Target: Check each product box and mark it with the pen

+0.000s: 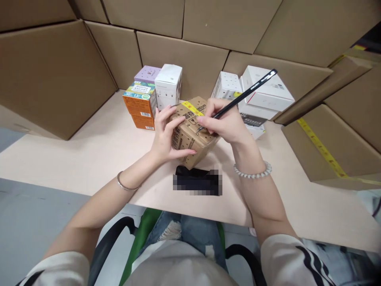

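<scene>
The small printed cardboard box (185,137) is between my two hands, set askew to me, with a strip of yellow tape (190,106) across its top. My left hand (168,137) is spread wide and has hold of it, fingers over the side away from me and thumb along the side nearer me. My right hand (222,119) is pinched closed around a black pencil (245,94), whose point is down at the box's top face (I can't tell whether it has left a mark).

Just on my side of the box, below and between my hands, a dark object (197,180) lies on the pale table (74,159); it is pixelated, so I can't make out what it is. Beyond my left hand stand two stacked orange cartons (138,107), a lavender box (148,74) behind them and a tall white box (167,85) beside them. Beyond my right hand are a dotted white box (228,84) and a stack of white boxes (268,93). Farther right of that hand sits a large brown carton (309,155) with yellow tape. Cardboard panels (184,55) rise past both hands.
</scene>
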`<act>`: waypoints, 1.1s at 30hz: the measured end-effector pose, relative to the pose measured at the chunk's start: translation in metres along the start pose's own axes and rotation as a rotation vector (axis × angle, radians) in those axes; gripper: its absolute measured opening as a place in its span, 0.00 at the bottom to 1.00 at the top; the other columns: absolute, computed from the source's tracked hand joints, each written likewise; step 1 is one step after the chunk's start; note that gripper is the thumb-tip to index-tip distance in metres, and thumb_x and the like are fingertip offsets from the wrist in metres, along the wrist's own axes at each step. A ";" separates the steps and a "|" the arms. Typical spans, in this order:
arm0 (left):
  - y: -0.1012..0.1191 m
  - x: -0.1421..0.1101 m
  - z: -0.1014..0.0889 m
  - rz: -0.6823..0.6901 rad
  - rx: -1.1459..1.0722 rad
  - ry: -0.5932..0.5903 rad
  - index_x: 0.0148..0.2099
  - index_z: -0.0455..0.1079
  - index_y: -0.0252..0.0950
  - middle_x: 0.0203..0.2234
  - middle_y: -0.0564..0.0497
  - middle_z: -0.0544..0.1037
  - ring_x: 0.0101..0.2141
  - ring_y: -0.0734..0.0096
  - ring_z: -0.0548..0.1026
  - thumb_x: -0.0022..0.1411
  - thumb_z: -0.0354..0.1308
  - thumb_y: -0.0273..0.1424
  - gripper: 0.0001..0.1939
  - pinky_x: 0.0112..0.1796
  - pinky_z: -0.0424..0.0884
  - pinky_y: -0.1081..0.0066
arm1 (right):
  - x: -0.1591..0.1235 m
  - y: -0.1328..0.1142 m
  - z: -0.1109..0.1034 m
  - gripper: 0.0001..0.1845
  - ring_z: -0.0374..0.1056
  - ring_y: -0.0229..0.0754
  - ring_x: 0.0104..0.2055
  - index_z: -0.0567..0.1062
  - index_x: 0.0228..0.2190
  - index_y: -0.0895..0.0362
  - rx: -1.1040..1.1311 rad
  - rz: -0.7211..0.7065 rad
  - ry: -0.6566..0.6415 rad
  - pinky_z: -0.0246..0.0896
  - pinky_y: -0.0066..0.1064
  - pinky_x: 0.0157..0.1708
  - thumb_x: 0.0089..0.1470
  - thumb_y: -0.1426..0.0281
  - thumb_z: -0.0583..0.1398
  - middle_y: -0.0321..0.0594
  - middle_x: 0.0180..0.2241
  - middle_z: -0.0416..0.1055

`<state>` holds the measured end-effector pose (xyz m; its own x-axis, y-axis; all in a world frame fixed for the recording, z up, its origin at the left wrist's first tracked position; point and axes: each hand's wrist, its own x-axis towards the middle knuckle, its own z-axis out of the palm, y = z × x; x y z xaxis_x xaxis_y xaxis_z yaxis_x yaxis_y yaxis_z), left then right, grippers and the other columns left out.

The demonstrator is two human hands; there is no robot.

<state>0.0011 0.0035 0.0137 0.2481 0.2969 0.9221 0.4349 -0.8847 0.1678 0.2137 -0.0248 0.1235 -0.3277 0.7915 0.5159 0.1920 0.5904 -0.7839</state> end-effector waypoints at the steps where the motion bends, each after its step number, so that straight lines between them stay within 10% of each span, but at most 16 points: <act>1: 0.001 0.000 0.001 -0.001 -0.013 0.005 0.71 0.57 0.53 0.65 0.41 0.64 0.70 0.31 0.62 0.40 0.65 0.76 0.62 0.71 0.52 0.26 | 0.000 -0.001 0.001 0.27 0.60 0.35 0.23 0.65 0.21 0.51 -0.020 -0.006 0.007 0.61 0.29 0.24 0.54 0.52 0.72 0.28 0.20 0.64; 14: 0.018 0.004 0.010 -0.009 0.002 0.050 0.68 0.55 0.52 0.59 0.43 0.66 0.68 0.29 0.62 0.35 0.64 0.78 0.65 0.68 0.57 0.24 | -0.001 -0.006 0.009 0.19 0.59 0.34 0.21 0.63 0.20 0.50 -0.109 0.014 0.035 0.61 0.29 0.24 0.53 0.70 0.67 0.27 0.18 0.63; 25: 0.015 0.001 0.010 -0.054 -0.032 0.021 0.67 0.55 0.54 0.60 0.44 0.65 0.70 0.28 0.58 0.36 0.66 0.77 0.62 0.70 0.52 0.23 | -0.004 0.005 0.008 0.17 0.68 0.37 0.29 0.67 0.26 0.50 -0.172 -0.038 0.163 0.69 0.31 0.29 0.59 0.62 0.69 0.29 0.23 0.65; 30: -0.009 -0.002 0.000 -0.110 -0.063 -0.002 0.61 0.64 0.54 0.58 0.47 0.67 0.73 0.27 0.55 0.35 0.69 0.75 0.56 0.72 0.45 0.22 | -0.042 -0.001 -0.011 0.14 0.64 0.37 0.27 0.70 0.31 0.49 -0.379 -0.105 0.371 0.64 0.32 0.28 0.56 0.61 0.70 0.31 0.27 0.69; 33: -0.022 0.001 -0.006 -0.072 -0.045 0.016 0.58 0.67 0.54 0.56 0.47 0.69 0.73 0.26 0.55 0.31 0.71 0.74 0.55 0.73 0.43 0.22 | -0.080 -0.002 -0.024 0.04 0.64 0.39 0.26 0.75 0.31 0.51 -0.610 -0.051 0.227 0.63 0.34 0.29 0.60 0.68 0.63 0.35 0.27 0.71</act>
<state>-0.0133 0.0208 0.0131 0.2042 0.3547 0.9124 0.4113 -0.8769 0.2488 0.2620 -0.0854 0.0916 -0.1598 0.7347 0.6593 0.6936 0.5588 -0.4546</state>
